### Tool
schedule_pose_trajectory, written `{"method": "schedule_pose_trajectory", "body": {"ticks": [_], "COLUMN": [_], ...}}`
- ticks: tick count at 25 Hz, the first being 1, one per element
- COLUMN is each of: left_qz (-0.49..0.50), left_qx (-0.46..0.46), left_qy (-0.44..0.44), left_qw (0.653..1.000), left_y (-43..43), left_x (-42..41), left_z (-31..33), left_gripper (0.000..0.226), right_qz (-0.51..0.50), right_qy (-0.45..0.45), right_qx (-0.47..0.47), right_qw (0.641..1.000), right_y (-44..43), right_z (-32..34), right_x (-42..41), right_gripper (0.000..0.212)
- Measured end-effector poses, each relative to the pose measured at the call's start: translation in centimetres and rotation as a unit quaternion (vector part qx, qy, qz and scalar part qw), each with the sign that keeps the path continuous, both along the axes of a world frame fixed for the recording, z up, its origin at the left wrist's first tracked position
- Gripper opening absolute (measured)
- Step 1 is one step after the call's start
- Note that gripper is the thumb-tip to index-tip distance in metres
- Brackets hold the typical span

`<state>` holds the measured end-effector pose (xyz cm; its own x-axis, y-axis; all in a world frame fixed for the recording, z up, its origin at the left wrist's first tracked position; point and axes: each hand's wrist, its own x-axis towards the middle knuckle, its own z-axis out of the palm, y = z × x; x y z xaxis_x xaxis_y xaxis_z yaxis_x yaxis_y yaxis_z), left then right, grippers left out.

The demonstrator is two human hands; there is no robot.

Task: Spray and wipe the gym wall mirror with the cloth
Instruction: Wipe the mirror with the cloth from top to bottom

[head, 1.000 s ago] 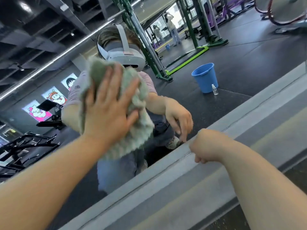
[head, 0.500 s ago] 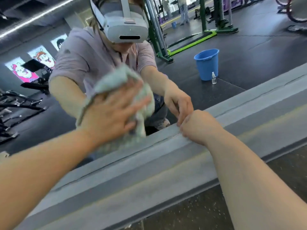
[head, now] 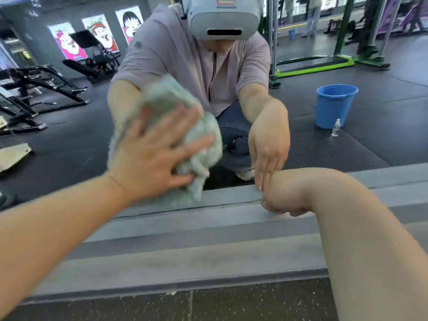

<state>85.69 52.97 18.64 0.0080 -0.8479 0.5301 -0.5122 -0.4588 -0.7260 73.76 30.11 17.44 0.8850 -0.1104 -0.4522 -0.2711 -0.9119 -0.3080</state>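
Two hands are working at the lower edge of the mirror [head: 69, 140], and wiping is the step in hand. The left hand [head: 150, 165] is pressing the cloth [head: 169, 98] flat against the glass, fingers spread wide over the bunched green fabric, just above the grey ledge [head: 185, 223] running under the mirror. The cloth is blurring, which suggests a stroke under way. The right hand [head: 284, 193] is resting fingertips-down on the ledge, near the cloth. It is holding nothing, its fingers hanging loosely, and it seems to be bracing the crouching person. In the reflection, a bucket [head: 334, 105] and a small bottle [head: 336, 128] are standing on the floor, well apart from both hands, so no spraying is happening now. The next move is probably calling for steady palm pressure while sweeping along the bottom strip of glass, without letting the cloth ride off onto the ledge. If more spray is wanted, the free right hand is going to have to reach back for the bottle.
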Motion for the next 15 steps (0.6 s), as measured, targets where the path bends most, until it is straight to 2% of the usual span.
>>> {"method": "schedule_pose_trajectory", "body": {"ticks": [2, 3, 4, 7, 9, 11, 13, 14, 15], "left_qz": [0.033, 0.036, 0.035, 0.020, -0.025, -0.067, -0.056, -0.054, -0.072], "left_qx": [-0.138, -0.160, -0.148, -0.009, -0.002, -0.122, -0.278, -0.326, -0.336], "left_qy": [0.001, -0.007, -0.009, 0.041, 0.086, 0.093, 0.061, 0.060, 0.079], "left_qw": [0.990, 0.986, 0.988, 0.999, 0.996, 0.986, 0.957, 0.942, 0.936], "left_y": [0.9, 0.5, 0.1, -1.0, -0.6, 0.0, 0.3, 0.1, -0.6], "left_x": [0.8, 0.8, 0.6, -0.8, -1.4, -1.4, -1.0, -0.9, -1.0], "left_z": [3.6, 3.4, 1.8, -6.3, -6.8, -3.3, 0.6, 0.9, -0.1], "left_gripper": [0.075, 0.077, 0.077, 0.069, 0.060, 0.052, 0.042, 0.040, 0.038], "right_qz": [0.008, 0.014, 0.018, 0.033, 0.034, 0.033, 0.033, 0.035, 0.042], "right_qy": [0.004, -0.002, -0.002, 0.002, 0.015, 0.027, 0.037, 0.041, 0.043], "right_qx": [-0.011, -0.022, -0.035, -0.074, -0.091, -0.106, -0.114, -0.117, -0.122], "right_qw": [1.000, 1.000, 0.999, 0.997, 0.995, 0.994, 0.992, 0.992, 0.991], "right_y": [0.9, 1.4, 1.9, 3.2, 4.0, 5.0, 5.9, 6.2, 6.4], "right_z": [0.3, 0.6, 0.9, 1.1, 1.4, 1.1, 0.5, 0.2, 0.0], "right_x": [0.1, 0.1, 0.1, 0.1, 0.0, 0.0, 0.3, 0.6, 0.8], "right_gripper": [0.014, 0.019, 0.022, 0.025, 0.032, 0.038, 0.043, 0.044, 0.044]}}
